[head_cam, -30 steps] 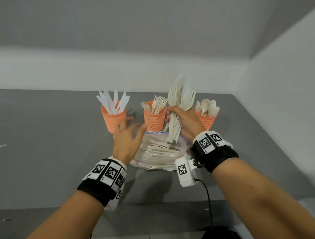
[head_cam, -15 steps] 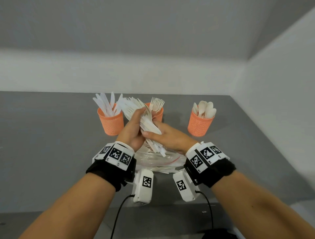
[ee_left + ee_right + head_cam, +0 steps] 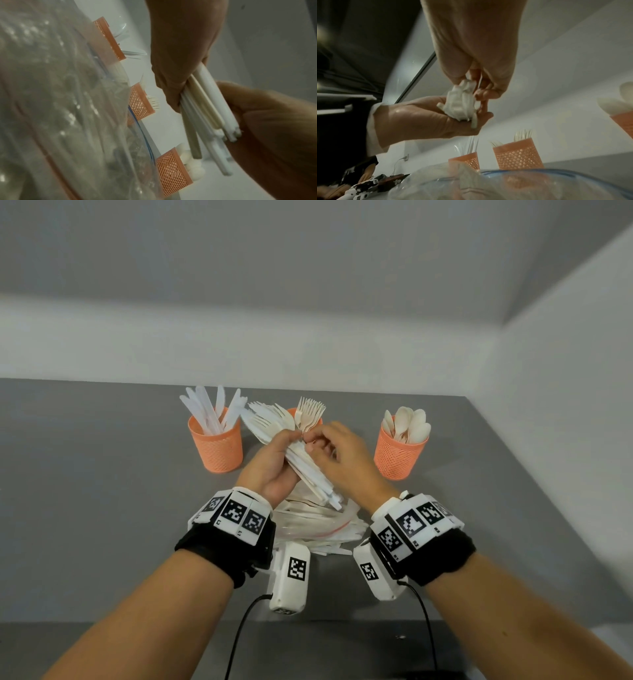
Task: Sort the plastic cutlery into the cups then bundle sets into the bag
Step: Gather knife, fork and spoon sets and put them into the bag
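My left hand [image 3: 275, 465] grips a bundle of white plastic cutlery [image 3: 308, 470], tilted with its heads up and to the left. My right hand [image 3: 334, 448] pinches the bundle from the right. In the right wrist view the handle ends [image 3: 460, 104] lie in the left palm [image 3: 423, 119]. Both hands hover over a clear zip bag [image 3: 318, 527] that holds more cutlery. Behind stand three orange mesh cups: knives [image 3: 215, 446], forks [image 3: 308, 414], spoons [image 3: 400, 455]. The fork cup is mostly hidden by the bundle.
The cups and bag sit on a grey table [image 3: 85, 491] that meets white walls at the back and right. Bare tabletop lies to the left and right of the hands. Cables run from the wrist cameras over the near edge [image 3: 342, 623].
A second ago my right hand held the bundle upright while the left was open over the bag. The bundle now lies tilted in my left hand, with the right hand's fingers on it.
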